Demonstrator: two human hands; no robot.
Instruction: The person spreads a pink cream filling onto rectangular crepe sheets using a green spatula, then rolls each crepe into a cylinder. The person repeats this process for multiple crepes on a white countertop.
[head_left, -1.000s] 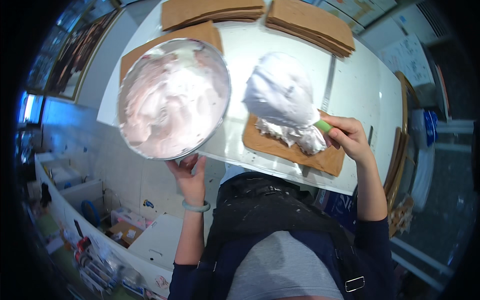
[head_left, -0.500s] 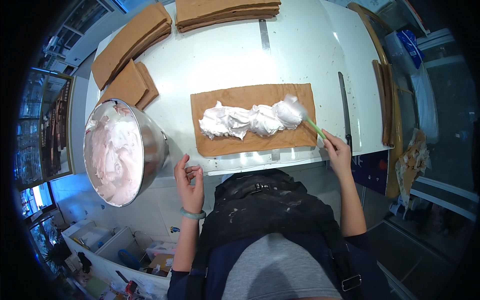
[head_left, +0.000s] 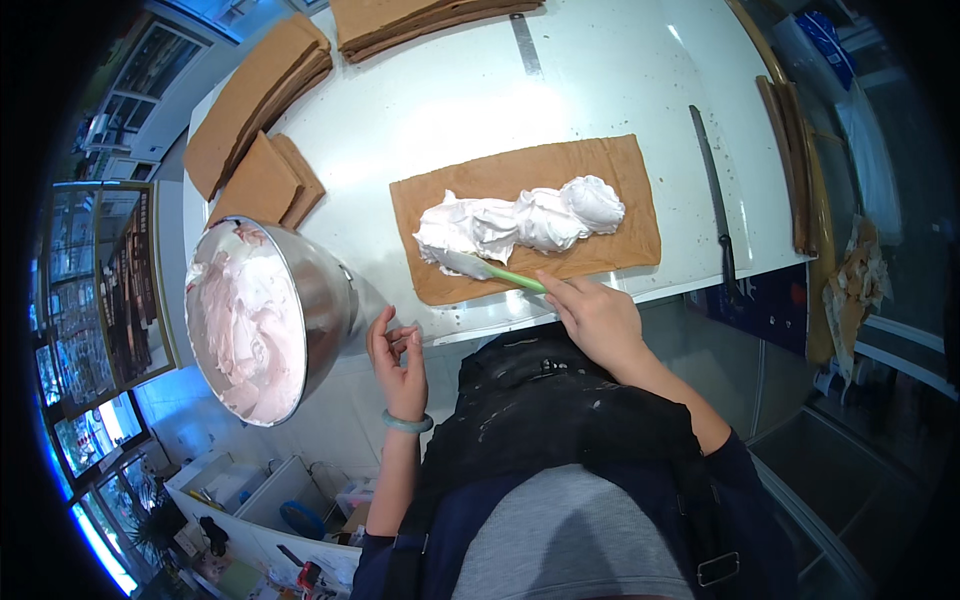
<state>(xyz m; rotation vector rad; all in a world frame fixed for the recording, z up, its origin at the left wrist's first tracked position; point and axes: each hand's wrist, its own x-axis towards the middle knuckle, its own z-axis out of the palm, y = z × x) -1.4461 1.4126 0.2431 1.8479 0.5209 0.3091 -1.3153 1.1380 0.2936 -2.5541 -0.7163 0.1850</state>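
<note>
My right hand (head_left: 598, 318) grips the green handle of a spatula (head_left: 512, 277); its blade is pressed into the lower left part of the white cream (head_left: 548, 220). The cream lies in a lumpy band along the middle of a flat brown cake sheet (head_left: 625, 165). My left hand (head_left: 399, 362) hovers by the table's front edge, fingers loosely curled apart, with nothing in it. Left of that hand, a large metal bowl (head_left: 325, 300) leans toward me, with pale pinkish-white cream (head_left: 245, 320) inside.
Stacked brown cake sheets lie at the far left (head_left: 255, 110) and far edge (head_left: 430, 22) of the white table (head_left: 450, 110). Smaller cake pieces (head_left: 262, 180) sit behind the bowl. A long knife (head_left: 715, 190) lies to the right, and a metal ruler (head_left: 525, 45) at the back.
My right hand has swept the spatula from the cream's right end to its lower left. The left hand stays near the table edge. The whole view has shifted and tilted slightly.
</note>
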